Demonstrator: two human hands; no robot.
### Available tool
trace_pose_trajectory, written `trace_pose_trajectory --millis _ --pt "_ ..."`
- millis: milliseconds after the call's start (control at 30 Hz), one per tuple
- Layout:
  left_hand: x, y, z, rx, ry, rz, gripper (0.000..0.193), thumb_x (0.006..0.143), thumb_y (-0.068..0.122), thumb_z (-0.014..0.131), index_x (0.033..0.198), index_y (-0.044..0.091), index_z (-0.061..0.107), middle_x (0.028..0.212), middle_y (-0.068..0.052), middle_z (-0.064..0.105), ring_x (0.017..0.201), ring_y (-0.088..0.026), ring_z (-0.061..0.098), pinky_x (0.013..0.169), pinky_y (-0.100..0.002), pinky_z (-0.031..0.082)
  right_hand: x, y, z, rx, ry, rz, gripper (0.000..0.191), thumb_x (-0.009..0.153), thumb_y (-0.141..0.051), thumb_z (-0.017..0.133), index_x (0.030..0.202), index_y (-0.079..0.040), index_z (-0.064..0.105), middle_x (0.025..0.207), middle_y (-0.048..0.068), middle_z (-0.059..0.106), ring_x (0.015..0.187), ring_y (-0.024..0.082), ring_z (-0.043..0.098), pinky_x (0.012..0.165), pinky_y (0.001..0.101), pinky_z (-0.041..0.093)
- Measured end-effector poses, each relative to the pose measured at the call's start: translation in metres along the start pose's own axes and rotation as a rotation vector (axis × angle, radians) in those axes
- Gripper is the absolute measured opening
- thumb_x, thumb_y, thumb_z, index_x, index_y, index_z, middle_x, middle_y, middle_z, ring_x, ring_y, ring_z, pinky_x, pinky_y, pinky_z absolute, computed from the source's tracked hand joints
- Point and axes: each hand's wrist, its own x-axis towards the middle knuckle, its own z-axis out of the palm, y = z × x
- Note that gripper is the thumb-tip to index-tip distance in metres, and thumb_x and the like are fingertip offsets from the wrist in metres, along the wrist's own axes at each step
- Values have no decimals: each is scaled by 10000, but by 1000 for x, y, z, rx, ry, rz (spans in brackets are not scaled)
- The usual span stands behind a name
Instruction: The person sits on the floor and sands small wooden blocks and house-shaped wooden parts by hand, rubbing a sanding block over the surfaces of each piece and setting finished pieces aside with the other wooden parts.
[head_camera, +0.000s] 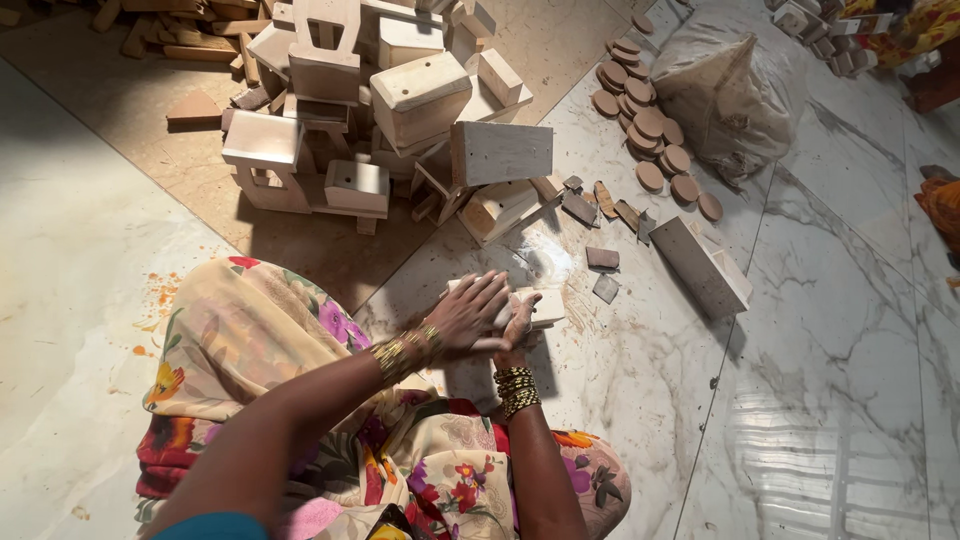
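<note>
Just in front of the seated person's lap, on the marble floor (850, 380), a pale wooden block (540, 308) lies flat under both hands. The left hand (468, 318) spreads open-palmed across its top, fingers extended and pressing down; the right hand (515, 322) curls against the block's near edge, gripping it from below the left. The step in hand looks like rubbing or smoothing the block against the floor, judging by the pale dust smeared just beyond it. A next stroke would call for steady downward pressure and a firm hold so the block does not skid sideways.

Beyond the block, a heap of unfinished wooden pieces (400, 110) rises, too tangled to count exactly, though more than ten show. To the right of that heap lie round wooden discs (650, 125), about twenty, beside one bulging plastic sack (730, 90). Right of the held block rests one long open-sided wooden box (705, 268), with a few small flat offcuts (602, 258) between them.
</note>
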Motion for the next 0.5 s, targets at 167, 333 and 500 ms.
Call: trace_pose_trajectory --millis 167,333,500 --pt "51 -1 -2 -27 -33 8 1173 812 925 240 1577 37 273 1680 -172 158 1552 -293 97 1230 -479 60 4 -1 1 101 25 57 946 1038 -742 222 1334 92 554 1282 205 652 1157 274 634 1024 374 514" --pt "-15 8 -25 -23 -85 91 1164 842 910 331 1592 23 260 1690 -185 156 1576 -311 114 1271 -470 58 12 1 -2 218 24 98 930 1053 -730 224 1328 99 543 1267 201 660 1165 283 628 1027 386 519" --pt "-51 10 -33 -37 -23 117 1127 902 880 327 1618 13 266 1712 -182 167 1600 -319 123 1296 -477 78 15 2 -5 173 6 -47 954 1093 -701 258 1416 161 507 1380 224 616 1244 279 611 1070 369 528"
